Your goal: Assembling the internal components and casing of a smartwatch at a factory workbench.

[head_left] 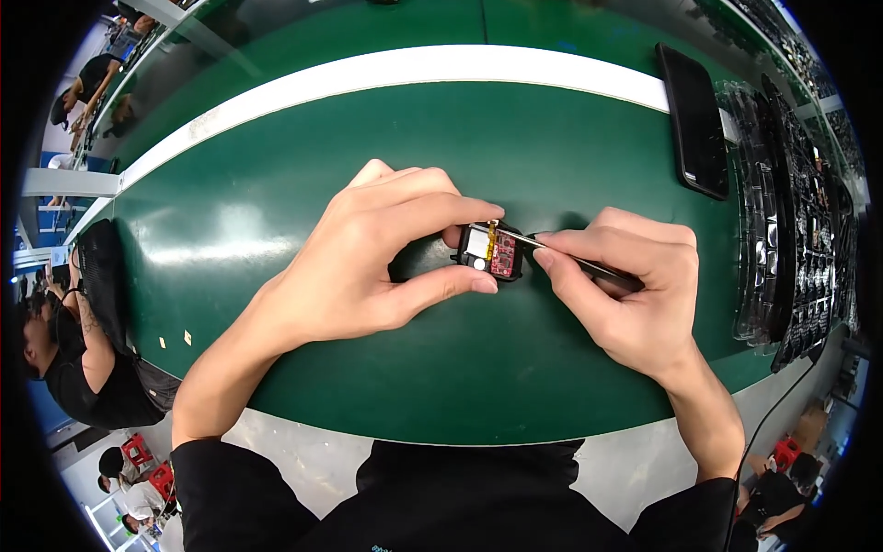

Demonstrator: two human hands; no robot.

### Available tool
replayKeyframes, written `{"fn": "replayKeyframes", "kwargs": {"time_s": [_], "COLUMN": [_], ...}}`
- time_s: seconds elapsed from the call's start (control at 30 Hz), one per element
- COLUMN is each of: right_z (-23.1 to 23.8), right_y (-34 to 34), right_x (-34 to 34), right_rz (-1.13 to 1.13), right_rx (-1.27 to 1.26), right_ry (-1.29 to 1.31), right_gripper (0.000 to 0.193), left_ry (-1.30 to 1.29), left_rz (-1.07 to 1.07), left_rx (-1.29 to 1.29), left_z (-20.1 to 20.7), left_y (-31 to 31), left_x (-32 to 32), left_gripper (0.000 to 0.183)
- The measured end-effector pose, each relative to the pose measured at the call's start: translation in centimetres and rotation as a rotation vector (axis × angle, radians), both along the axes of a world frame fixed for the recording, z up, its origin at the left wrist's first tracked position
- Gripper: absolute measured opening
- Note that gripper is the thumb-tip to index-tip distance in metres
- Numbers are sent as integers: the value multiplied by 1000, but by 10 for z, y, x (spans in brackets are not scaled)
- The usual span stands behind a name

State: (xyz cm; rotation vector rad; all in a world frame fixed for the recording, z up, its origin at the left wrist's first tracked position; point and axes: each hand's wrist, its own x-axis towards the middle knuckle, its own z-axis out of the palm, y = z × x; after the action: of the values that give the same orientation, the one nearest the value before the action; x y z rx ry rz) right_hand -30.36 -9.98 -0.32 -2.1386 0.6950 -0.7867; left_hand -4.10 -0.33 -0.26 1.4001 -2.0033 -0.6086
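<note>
Across a glossy green worktop (414,386): two bare hands are at work on a small black-cased electronic device near the table's middle.
Device: the open black housing (479,241) shows a white rectangular block, a yellow strip and a red circuit board.
Left hand: the left hand (368,230) pinches the housing, thumb along the lower edge, fingertips at the upper.
Right hand: thumb and forefinger of the right hand (639,276) press together on a slim dark tool with a bright metal tip (598,270); the tip reaches over the housing's upper part, contact too small to tell.
Far right: a black rectangular phone (693,124) lies beside stacked clear and black plastic trays (800,248).
Left edge: a co-worker in black (87,368) sits near two small pale scraps (188,338).
</note>
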Motion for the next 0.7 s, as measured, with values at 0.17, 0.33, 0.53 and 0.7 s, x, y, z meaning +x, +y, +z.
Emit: {"fn": "replayKeyframes", "kwargs": {"time_s": [0.17,0.33,0.53,0.7], "right_z": [-2,0,-1,-3], "right_y": [0,2,2,2], "right_x": [3,1,1,2], "right_rz": [5,-4,-7,-11], "right_rx": [-39,-36,-54,-86], "right_ry": [1,5,8,2], "right_gripper": [12,13,15,13], "left_ry": [0,-11,-22,-24], "left_rz": [-1,12,19,23], "left_rx": [-9,4,7,24], "left_z": [-2,-1,0,2], "left_y": [0,-1,-2,-2], "left_x": [2,2,1,1], "left_gripper": [56,57,57,56]}}
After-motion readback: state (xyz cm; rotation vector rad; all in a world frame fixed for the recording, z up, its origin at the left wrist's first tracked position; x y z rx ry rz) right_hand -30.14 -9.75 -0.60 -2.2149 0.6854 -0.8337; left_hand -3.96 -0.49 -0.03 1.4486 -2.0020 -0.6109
